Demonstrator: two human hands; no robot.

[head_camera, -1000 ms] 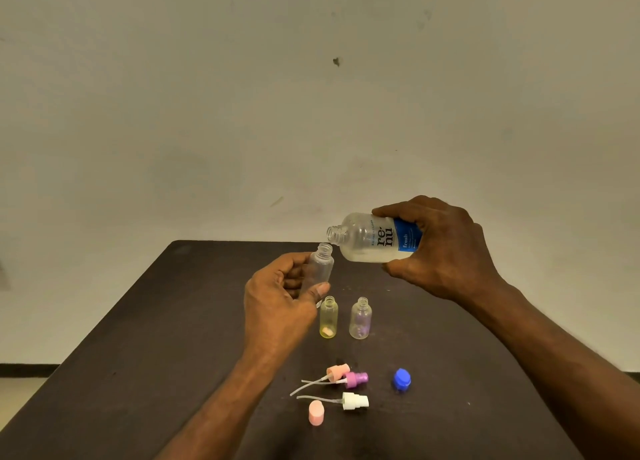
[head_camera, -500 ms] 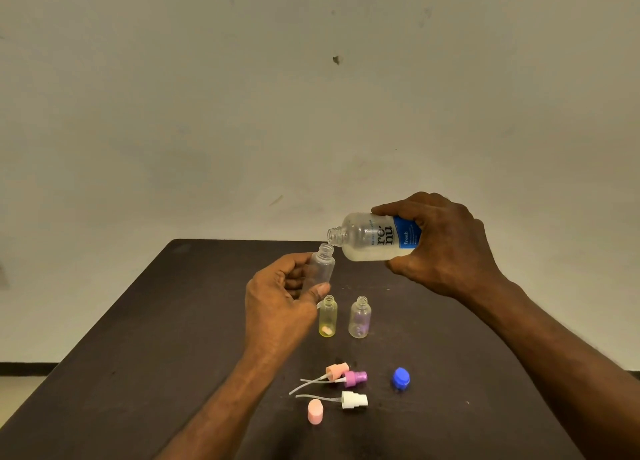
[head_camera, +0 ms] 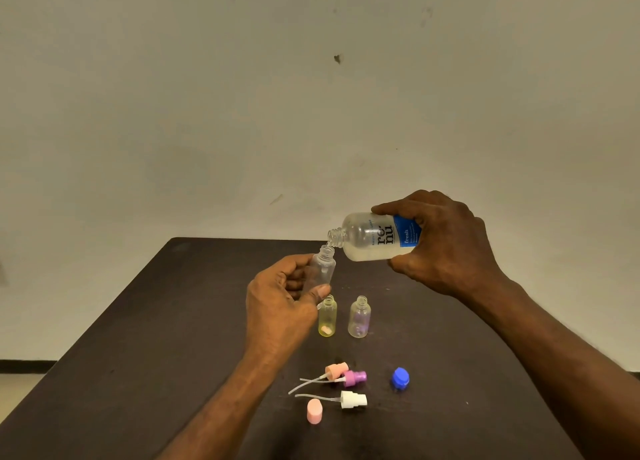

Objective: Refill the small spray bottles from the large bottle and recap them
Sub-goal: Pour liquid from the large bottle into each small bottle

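Large bottle point(head_camera: 374, 237) mouth now lower, seemingly touching the clear small bottle point(head_camera: 322, 265) rim.

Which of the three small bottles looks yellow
The yellow-tinted bottle, standing on the table just left of the clear standing bottle; the held bottle is clear too.

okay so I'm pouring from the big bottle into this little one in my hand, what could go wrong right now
1. The large bottle lies nearly level, its mouth just above the narrow neck of the held small bottle; liquid could miss and run over your left hand onto the table.
2. Both bottles are held in the air, so a wobble of the right hand shifts the aim.
3. The two open small bottles stand right below and could get knocked over.
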